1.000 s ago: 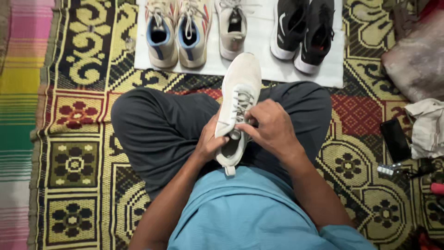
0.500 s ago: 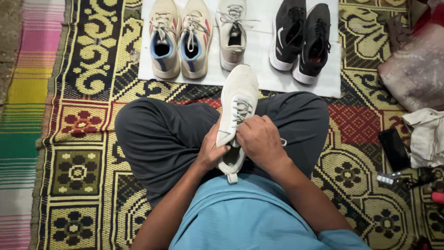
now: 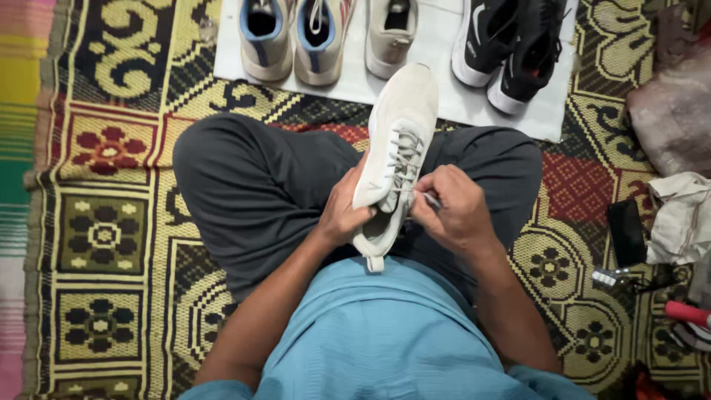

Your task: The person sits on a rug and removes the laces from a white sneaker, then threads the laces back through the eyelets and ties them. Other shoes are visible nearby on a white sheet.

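A: Now the left hand [image 3: 342, 215] is gripping the white shoe [image 3: 396, 152] by its side near the collar, fingers curled around the upper, thumb side toward the laces. The shoe is sitting mid-frame, heel toward the person's blue shirt [image 3: 385, 333], toe pointing to the top of the frame.

B: And the right hand [image 3: 455, 211]?

A: It is pinching the lace end [image 3: 432, 200] between thumb and forefinger, the other fingers folded in. Half a second ago that hand was lying over the tongue, covering the lower eyelets; it is now sitting off to the right of the shoe, with the lace drawn out sideways.

B: Is the shoe itself moving?

A: Its toe is tilting more to the upper right than before, and more of the grey laces [image 3: 405, 159] are showing. Judgement: the lace is being pulled through or tightened at the lower eyelets, not yet tied.

B: Surroundings?

A: The person is sitting cross-legged in grey trousers [image 3: 252, 192] on a patterned yellow mat [image 3: 111, 237]. Along the top edge a white sheet [image 3: 437, 81] is carrying a beige pair with blue lining [image 3: 292, 41], one single beige shoe [image 3: 389, 37] and a black pair [image 3: 511, 48]. A dark phone [image 3: 627, 231] and a crumpled cloth [image 3: 681, 218] are lying at the right edge.
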